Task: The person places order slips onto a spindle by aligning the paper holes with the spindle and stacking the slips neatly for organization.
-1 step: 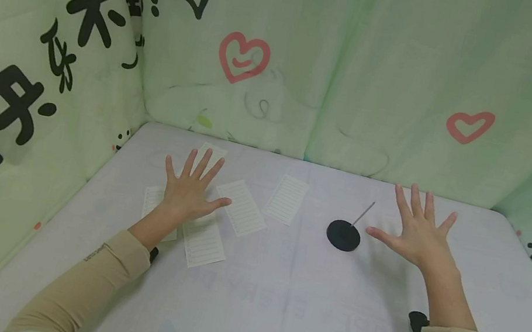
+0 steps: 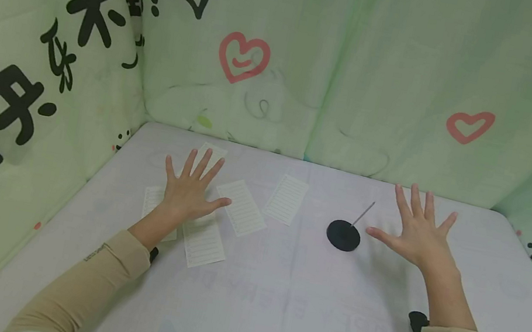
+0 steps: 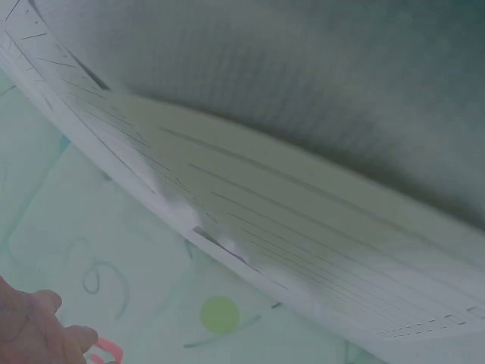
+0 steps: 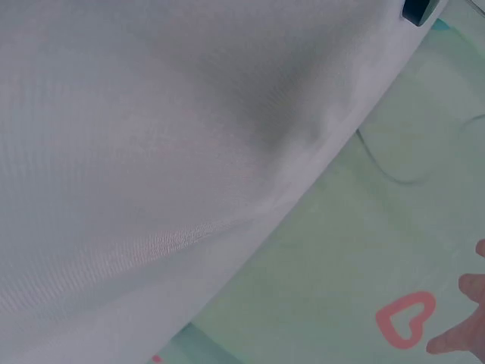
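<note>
In the head view my left hand [image 2: 186, 192] is held over several lined paper sheets [image 2: 204, 243], its fingers spread and nothing in it. Two more lined sheets, one tilted [image 2: 240, 209] and one farther right [image 2: 285, 199], lie beside its thumb. My right hand [image 2: 416, 234] also has its fingers spread and holds nothing. Just left of its thumb is a round black base [image 2: 342, 236] with a thin metal spike rising from it. In the left wrist view, lined paper [image 3: 303, 220] fills the middle, with fingertips [image 3: 47, 299] at the lower left corner.
A white cloth covers the table [image 2: 270, 321]. Pale green curtains [image 2: 388, 80] with black characters and red hearts hang along its back and sides. Black wrist devices, such as the right one [image 2: 417, 323], show under both forearms.
</note>
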`<state>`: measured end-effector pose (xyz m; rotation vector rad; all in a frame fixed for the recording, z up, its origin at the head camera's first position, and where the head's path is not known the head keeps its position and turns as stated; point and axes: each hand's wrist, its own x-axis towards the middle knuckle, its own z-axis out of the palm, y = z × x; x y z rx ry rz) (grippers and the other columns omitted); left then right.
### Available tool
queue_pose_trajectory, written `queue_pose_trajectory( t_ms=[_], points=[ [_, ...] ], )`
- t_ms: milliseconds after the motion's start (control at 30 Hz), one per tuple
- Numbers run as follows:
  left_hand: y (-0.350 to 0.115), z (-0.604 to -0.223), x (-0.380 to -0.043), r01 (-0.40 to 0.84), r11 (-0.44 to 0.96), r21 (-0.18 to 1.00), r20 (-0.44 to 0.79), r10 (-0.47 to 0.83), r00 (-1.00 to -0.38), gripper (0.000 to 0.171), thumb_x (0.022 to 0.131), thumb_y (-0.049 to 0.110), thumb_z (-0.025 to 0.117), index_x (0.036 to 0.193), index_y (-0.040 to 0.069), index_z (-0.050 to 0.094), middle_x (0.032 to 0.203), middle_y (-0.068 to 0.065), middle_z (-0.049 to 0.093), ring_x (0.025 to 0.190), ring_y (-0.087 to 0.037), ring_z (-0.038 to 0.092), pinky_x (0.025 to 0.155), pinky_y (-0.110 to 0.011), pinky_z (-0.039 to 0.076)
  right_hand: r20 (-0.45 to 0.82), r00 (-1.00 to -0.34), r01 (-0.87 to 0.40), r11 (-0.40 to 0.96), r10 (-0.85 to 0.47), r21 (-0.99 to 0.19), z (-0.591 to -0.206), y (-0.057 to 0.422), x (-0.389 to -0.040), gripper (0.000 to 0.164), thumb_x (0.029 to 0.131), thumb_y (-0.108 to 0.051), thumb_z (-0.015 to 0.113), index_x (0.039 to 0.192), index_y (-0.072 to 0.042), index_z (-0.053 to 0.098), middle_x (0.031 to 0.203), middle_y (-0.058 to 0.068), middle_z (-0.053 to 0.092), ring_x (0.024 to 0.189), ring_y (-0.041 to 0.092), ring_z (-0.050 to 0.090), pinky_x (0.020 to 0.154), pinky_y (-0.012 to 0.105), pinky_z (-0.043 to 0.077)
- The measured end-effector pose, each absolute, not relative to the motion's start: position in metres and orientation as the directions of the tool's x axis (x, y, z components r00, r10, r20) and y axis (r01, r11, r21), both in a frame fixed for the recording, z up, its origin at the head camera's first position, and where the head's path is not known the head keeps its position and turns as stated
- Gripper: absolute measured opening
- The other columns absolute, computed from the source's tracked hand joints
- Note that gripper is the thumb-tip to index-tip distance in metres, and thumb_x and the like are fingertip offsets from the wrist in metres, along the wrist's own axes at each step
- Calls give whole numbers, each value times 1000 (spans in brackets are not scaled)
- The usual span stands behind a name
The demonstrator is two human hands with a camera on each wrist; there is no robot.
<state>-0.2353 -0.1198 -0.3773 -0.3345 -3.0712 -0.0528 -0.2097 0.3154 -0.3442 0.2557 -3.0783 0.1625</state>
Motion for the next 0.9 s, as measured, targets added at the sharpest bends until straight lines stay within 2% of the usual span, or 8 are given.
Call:
queue_pose_trajectory(
  t_ms=[433, 700, 800, 900],
  points=[
    [-119, -379, -235, 221, 975, 35, 58, 219, -974, 86, 82, 73, 33, 147, 27, 1, 152, -1, -14, 137, -27, -18, 98, -64, -17, 35, -986, -164, 981, -161, -104, -347, 316, -208, 105, 77, -70, 49, 145, -18, -12, 149, 18, -17, 132, 41, -21, 87, 71, -22],
    [-117, -378, -236, 223, 975, 21, 78, 221, -972, 85, 83, 71, 34, 147, 27, 1, 153, -1, -12, 138, -27, -15, 101, -64, -12, 51, -985, -173, 973, -167, -152, -349, 315, -208, 104, 78, -67, 51, 145, -19, -13, 150, 15, -18, 133, 38, -22, 91, 69, -21],
    [-115, -378, -238, 239, 971, 31, 104, 235, -967, 84, 84, 69, 35, 148, 26, 2, 153, -2, -9, 138, -27, -14, 102, -63, -11, 70, -982, -186, 965, -176, -184, -350, 315, -209, 103, 79, -64, 53, 146, -18, -10, 151, 16, -12, 135, 37, -17, 94, 68, -17],
    [-111, -377, -241, 260, 965, 42, 117, 253, -960, 82, 86, 68, 34, 148, 25, 2, 153, -2, -8, 138, -27, -13, 103, -62, -11, 97, -977, -208, 957, -192, -202, -353, 314, -210, 101, 79, -62, 55, 147, -16, -4, 151, 19, -1, 137, 38, -6, 97, 68, -11]
  ],
)
